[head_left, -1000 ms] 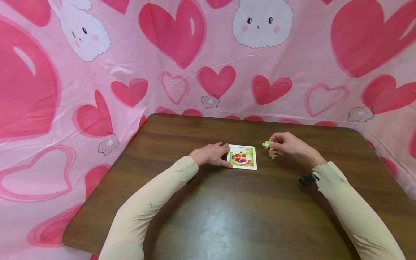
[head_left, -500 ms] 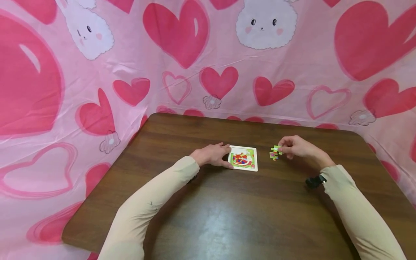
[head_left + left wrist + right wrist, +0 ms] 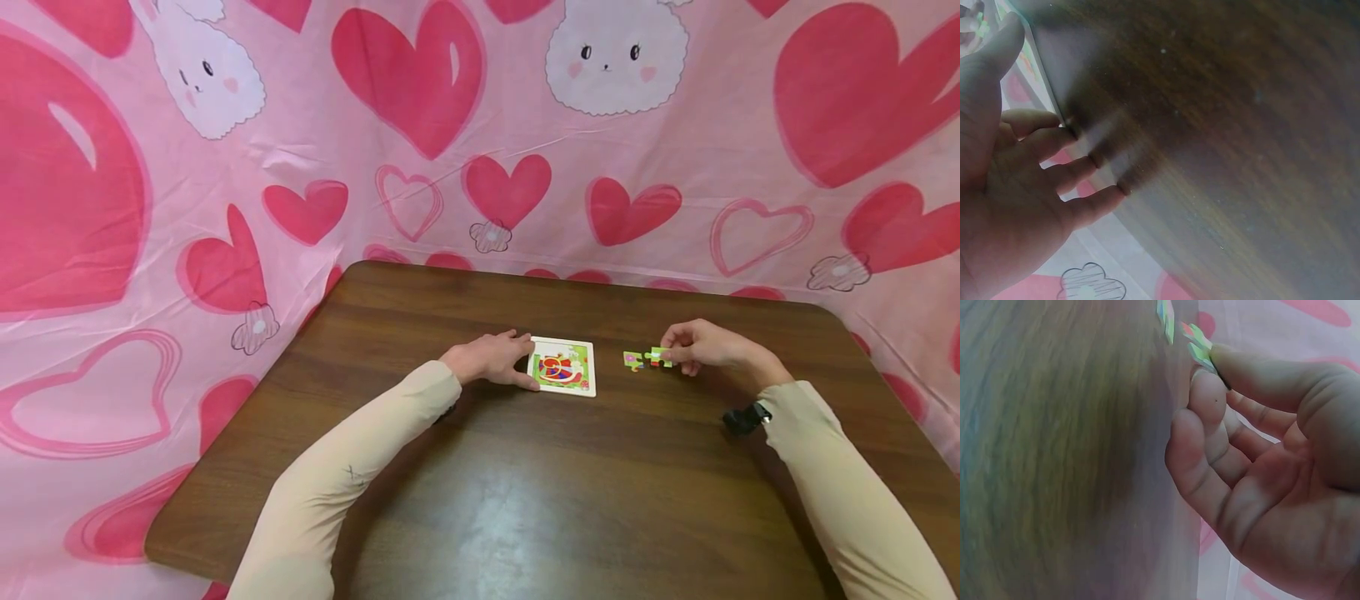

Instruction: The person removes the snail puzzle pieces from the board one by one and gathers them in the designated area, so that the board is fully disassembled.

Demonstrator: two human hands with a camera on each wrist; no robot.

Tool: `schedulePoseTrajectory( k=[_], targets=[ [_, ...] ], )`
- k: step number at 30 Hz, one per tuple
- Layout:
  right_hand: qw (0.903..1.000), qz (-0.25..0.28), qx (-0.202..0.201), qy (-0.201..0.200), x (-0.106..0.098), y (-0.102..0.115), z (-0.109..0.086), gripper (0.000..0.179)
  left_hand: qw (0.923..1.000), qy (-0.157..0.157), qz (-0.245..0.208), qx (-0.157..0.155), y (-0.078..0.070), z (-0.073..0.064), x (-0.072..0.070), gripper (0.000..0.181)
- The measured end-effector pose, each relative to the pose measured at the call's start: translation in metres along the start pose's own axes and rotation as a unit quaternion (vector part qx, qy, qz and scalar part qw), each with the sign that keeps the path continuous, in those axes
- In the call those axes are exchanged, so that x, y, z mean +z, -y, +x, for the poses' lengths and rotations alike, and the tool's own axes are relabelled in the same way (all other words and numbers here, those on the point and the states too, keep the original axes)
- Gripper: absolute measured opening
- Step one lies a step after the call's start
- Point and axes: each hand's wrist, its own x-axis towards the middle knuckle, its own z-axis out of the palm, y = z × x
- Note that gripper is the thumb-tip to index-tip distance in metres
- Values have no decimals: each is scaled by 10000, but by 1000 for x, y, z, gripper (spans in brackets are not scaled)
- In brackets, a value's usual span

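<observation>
A small square jigsaw puzzle point(image 3: 562, 367) in a white frame lies on the table, with a red, blue and green picture and a white bare part at its upper left. My left hand point(image 3: 491, 358) rests at the frame's left edge, thumb and fingers spread and fairly straight. To the right, my right hand point(image 3: 705, 346) pinches a green puzzle piece point(image 3: 657, 357) between thumb and fingers. Just left of that piece lies a second puzzle piece point(image 3: 633, 360), green with a pink spot. In the right wrist view the pinched piece point(image 3: 1200, 350) shows nearly edge-on at the fingertips.
The brown wooden table point(image 3: 480, 500) has rounded corners. A pink cloth point(image 3: 420, 208) with hearts and rabbit heads hangs behind it and along the left side. A black strap point(image 3: 745, 418) sits at my right wrist.
My right hand has moved right and slightly toward me with the pinched piece, from over the second piece to its right side. The left hand stays at the frame.
</observation>
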Motion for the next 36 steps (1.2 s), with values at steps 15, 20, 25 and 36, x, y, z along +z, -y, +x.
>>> schedulePoseTrajectory(
  k=[15, 20, 25, 36],
  targets=[
    [9995, -60, 188, 258, -2, -12, 3, 27, 10000, 25, 8, -92, 1, 1, 1, 85],
    [9980, -549, 252, 193, -1, -6, 3, 24, 10000, 8, 11, -84, 0, 1, 1, 88],
    [9945, -957, 387, 171, -1, 3, 3, 21, 10000, 9, 41, -84, 0, 1, 1, 88],
    [9817, -1770, 700, -17, 1, 14, 4, 27, 10000, 8, 50, -23, -1, -1, -1, 86]
  ],
)
